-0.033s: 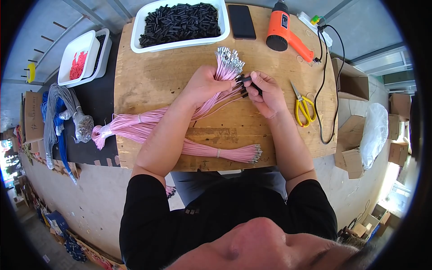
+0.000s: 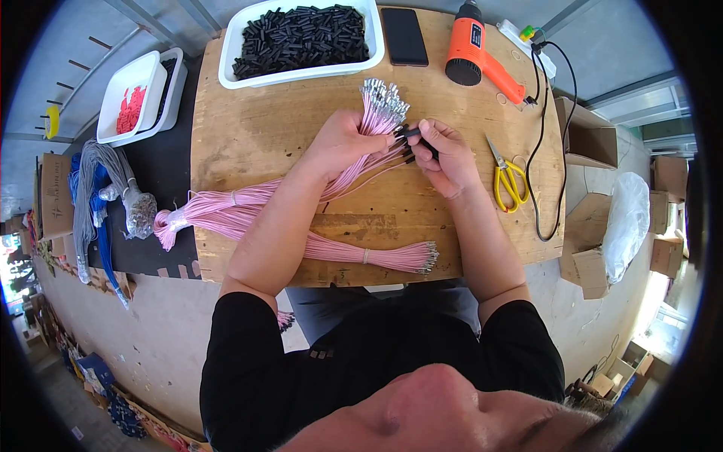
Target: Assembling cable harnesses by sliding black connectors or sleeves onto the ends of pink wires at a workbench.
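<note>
My left hand (image 2: 345,145) is closed on a pink wire from a large bundle of pink wires (image 2: 267,194), thumb and finger pinched near the wire's end. The bundle's silvery metal terminals (image 2: 385,104) fan out just beyond that hand. Close by on the right, my right hand (image 2: 452,160) pinches a short black sleeve (image 2: 413,132) against the wire end; how far the wire is inside it, I cannot tell. More black sleeves show within the right fingers. Several dark-tipped wires lie between the hands. A second tied bundle of pink wires (image 2: 369,255) rests along the near table edge.
A white tray (image 2: 301,78) of black sleeves stands at the back, beside a phone (image 2: 404,36) and an orange heat gun (image 2: 474,53). Yellow-handled scissors (image 2: 510,183) and a black cord (image 2: 563,143) lie right. White trays (image 2: 108,134) and grey wire bundles (image 2: 105,162) are left.
</note>
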The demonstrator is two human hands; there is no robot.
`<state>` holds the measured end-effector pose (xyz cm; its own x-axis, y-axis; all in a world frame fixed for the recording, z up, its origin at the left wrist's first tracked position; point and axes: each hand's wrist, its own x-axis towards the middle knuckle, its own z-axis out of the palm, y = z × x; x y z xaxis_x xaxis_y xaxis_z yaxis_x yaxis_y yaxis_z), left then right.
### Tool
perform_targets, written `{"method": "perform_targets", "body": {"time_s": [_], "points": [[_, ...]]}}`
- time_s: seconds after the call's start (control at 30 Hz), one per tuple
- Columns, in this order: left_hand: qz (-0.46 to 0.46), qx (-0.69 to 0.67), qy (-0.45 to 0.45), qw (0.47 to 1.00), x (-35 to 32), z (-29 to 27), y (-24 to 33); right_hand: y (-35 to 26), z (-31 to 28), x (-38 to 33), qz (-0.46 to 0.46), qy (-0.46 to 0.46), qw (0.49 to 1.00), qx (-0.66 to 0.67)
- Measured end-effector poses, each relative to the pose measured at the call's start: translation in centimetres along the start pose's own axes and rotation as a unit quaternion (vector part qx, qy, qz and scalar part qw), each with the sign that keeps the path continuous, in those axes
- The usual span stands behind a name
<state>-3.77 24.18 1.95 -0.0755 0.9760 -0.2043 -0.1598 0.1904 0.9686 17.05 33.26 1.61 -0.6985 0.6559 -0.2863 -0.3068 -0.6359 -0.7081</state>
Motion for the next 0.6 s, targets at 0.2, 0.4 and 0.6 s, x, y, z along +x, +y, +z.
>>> {"method": "perform_targets", "body": {"time_s": [0.2, 0.4, 0.6], "points": [[0.001, -0.001, 0.0, 1.0, 0.0, 0.1, 0.0, -0.1, 0.2, -0.2, 0.005, -0.008, 1.0, -0.006], [-0.001, -0.003, -0.004, 1.0, 0.2, -0.1, -0.1, -0.1, 0.4, -0.2, 0.001, 0.006, 1.0, -0.016], [-0.019, 0.022, 0.032, 0.999, 0.0, 0.2, 0.3, -1.0, 0.1, -0.3, -0.087, 0.063, 0.993, -0.058]]}}
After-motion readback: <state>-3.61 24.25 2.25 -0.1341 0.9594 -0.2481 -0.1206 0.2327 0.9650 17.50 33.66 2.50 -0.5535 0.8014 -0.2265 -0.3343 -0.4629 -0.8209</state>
